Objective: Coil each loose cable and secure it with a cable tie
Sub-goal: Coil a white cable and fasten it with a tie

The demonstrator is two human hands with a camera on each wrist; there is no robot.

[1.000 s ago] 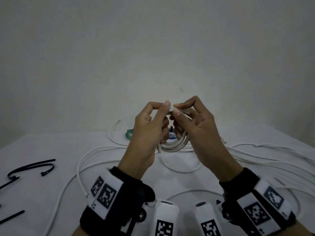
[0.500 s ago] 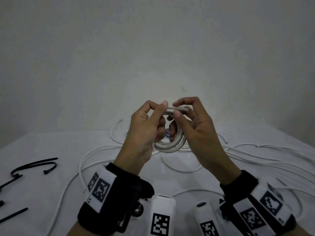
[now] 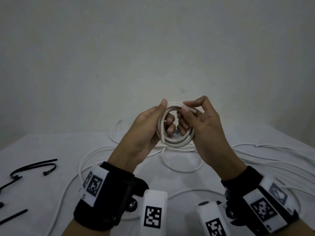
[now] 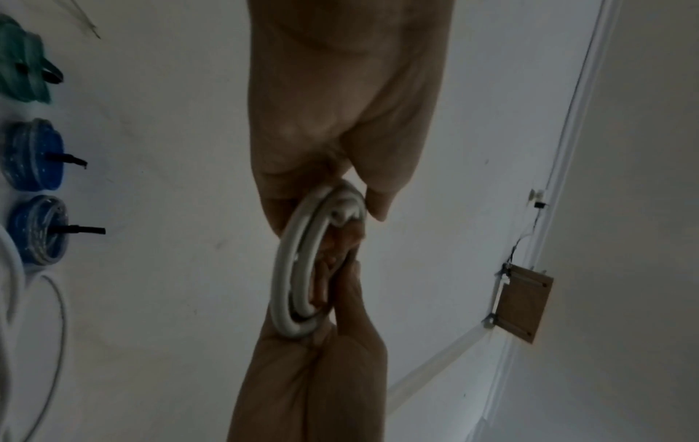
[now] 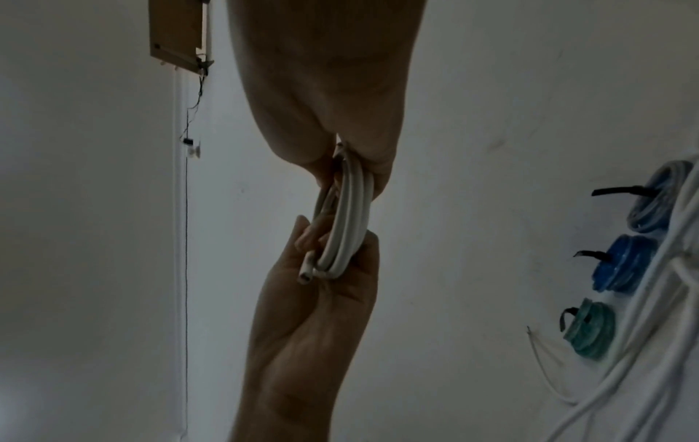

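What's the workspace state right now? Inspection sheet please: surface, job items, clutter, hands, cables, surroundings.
Surface: white table, dimly lit.
Job's things: white cable coil held above the table, no tie on it, one cut end free; black cable ties lie loose at the table's left.
Clutter: nothing seen.
Grippers: left hand grips the coil's left side; right hand pinches its top between thumb and forefinger.
Cables: loose white cables spread over the table; two blue coils and one green coil sit at the far edge, each with a black tie.
Surroundings: plain wall; wooden board with thin wires mounted on a wall.
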